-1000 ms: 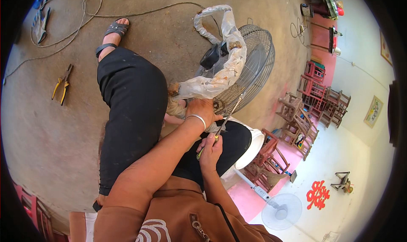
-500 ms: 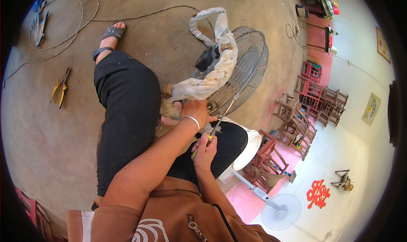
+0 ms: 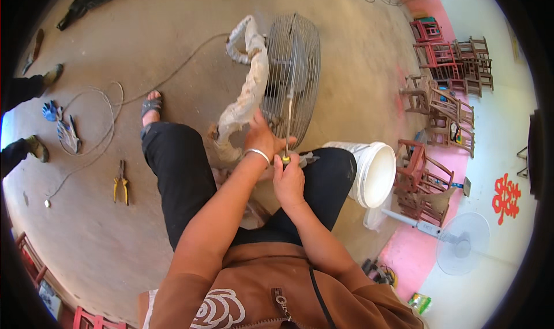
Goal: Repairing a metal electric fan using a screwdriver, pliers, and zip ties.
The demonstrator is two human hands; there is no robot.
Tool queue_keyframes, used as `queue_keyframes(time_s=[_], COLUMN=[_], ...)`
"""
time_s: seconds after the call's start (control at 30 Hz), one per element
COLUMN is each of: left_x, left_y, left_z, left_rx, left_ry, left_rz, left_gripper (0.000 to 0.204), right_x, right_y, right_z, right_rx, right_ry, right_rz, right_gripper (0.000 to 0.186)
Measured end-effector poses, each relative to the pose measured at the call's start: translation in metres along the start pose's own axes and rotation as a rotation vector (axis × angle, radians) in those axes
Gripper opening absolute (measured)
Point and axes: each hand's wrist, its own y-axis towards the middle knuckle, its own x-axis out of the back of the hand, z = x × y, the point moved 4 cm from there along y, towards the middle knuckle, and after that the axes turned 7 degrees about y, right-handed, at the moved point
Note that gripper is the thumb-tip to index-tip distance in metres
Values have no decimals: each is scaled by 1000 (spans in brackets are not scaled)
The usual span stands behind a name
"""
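A caged metal fan (image 3: 306,69) stands in front of me, seen nearly edge-on. Beside its left side runs a curved tube wrapped in dirty white plastic (image 3: 254,78). My left hand (image 3: 262,138) grips the fan's lower part next to the tube, its thumb stretched right toward the screwdriver shaft; some of its fingers are hidden. In my right hand (image 3: 289,182) is a screwdriver (image 3: 288,121) with a yellow handle, held closed in the fingers. Its long shaft points away from me, and the tip lies over the cage. Whether the tip touches a screw cannot be made out.
A white bucket (image 3: 378,176) stands by my right knee. Yellow-handled pliers (image 3: 121,185), gloves (image 3: 68,133) and a looped cord (image 3: 112,113) lie on the left floor. Other people's feet (image 3: 37,148) are at far left. Stacked wooden chairs (image 3: 433,107) and a white fan (image 3: 461,245) are along the right wall.
My view has swung, bringing other people's feet in at the left. The caged fan appears more edge-on, and the screwdriver now points more straight ahead. Both hands keep their holds.
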Motion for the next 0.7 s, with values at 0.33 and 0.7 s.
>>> queue_keyframes(time_s=[0.33,0.7], left_x=[-2,-3], left_y=[-7,-7], left_z=[14,10], left_rx=[-66,-43], left_ry=[66,26], left_rz=[-92,4], left_gripper=[121,133], right_x=[33,139], right_y=[-17,62], right_z=[48,116], right_rx=[-418,-878], right_ry=[888,786], right_rz=[474,782], right_gripper=[29,19])
